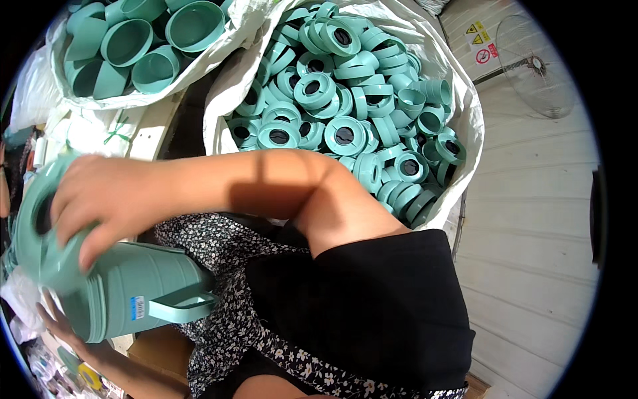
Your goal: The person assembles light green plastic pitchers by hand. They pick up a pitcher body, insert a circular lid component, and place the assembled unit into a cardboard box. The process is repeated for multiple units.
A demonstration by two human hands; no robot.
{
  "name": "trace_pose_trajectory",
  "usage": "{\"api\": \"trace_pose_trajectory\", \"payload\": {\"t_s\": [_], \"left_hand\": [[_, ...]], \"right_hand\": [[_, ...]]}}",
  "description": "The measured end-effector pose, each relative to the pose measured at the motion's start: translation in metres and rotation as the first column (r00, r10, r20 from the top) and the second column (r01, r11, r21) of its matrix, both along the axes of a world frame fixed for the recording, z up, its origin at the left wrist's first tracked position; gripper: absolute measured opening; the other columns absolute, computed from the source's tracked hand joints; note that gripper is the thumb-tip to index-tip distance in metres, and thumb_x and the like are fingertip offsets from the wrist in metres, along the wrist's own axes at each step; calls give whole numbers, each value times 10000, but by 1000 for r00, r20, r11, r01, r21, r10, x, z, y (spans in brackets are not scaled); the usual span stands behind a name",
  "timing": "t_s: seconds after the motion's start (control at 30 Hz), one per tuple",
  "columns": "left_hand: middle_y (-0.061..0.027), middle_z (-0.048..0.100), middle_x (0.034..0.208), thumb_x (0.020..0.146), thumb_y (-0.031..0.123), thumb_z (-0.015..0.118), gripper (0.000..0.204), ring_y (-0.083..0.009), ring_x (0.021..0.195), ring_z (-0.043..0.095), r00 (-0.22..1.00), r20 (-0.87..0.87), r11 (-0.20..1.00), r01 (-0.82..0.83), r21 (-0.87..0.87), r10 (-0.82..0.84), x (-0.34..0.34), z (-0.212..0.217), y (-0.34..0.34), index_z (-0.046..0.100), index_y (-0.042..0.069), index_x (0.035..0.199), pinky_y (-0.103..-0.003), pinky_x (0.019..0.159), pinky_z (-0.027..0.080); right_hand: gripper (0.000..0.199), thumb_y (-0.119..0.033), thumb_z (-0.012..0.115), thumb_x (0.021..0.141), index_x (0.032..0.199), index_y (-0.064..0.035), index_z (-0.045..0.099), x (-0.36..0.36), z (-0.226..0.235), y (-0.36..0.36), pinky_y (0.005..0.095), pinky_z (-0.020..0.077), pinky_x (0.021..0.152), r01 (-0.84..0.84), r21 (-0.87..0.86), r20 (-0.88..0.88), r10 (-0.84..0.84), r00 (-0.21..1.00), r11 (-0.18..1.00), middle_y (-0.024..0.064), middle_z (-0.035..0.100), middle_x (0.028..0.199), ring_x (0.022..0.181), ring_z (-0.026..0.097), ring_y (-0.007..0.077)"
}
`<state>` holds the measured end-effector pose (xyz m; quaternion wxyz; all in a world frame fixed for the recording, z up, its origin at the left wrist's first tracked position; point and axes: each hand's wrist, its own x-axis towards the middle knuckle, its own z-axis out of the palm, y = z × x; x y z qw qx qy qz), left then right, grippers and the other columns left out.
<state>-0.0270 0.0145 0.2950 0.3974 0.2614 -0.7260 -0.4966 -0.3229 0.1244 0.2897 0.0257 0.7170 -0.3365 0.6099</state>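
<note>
My right hand grips a teal plastic lid with a dark centre; both are smeared by motion. The lid is at the mouth of a teal ribbed jug; whether it touches the rim I cannot tell. Lying on its side against my floral apron, the jug has a handle and a small barcode sticker. My left hand is against the jug near its rim, its fingers partly hidden behind it.
A large white sack holds many teal lids with black centres. Another white sack, at the upper left, contains teal cup-like bodies. At the right, a wire fan stands by a pale panelled wall. Blurred clutter lies at the left edge.
</note>
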Motion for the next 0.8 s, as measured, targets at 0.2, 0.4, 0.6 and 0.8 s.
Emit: {"api": "trace_pose_trajectory", "payload": {"t_s": [0.2,0.4,0.6,0.8], "left_hand": [[-194,308,1381,841,645,365,868,-333,1247,353,998,-51,999,-30,-34,28,24,-10,10,187,2,1397,-477,1033,304],[-197,327,1368,827,678,345,897,-327,1241,360,976,-104,981,-194,-20,191,34,-24,6,193,0,1394,-469,1036,302],[-200,345,1355,813,712,325,927,-321,1235,367,937,-171,950,-287,123,305,22,-35,12,199,-1,1391,-461,1039,300],[-178,435,1270,787,734,369,936,-280,1167,440,898,-245,924,-318,211,365,-1,-39,13,251,4,1361,-416,1018,340]], "right_hand": [[424,-451,697,700,904,-80,696,61,-17,-44,369,362,943,-327,46,121,319,940,944,170,528,1170,1172,411,351],[788,-570,609,760,1262,-6,386,96,-27,-21,377,313,1010,-462,320,595,204,777,827,221,355,1291,1209,362,379],[479,-377,550,881,1200,-36,445,107,-35,-39,338,326,992,-442,355,680,97,727,824,160,427,1234,1171,411,275],[405,-341,408,957,1229,-43,445,95,-24,-29,309,244,1040,-444,427,674,50,737,788,174,355,1345,1255,329,226]]}}
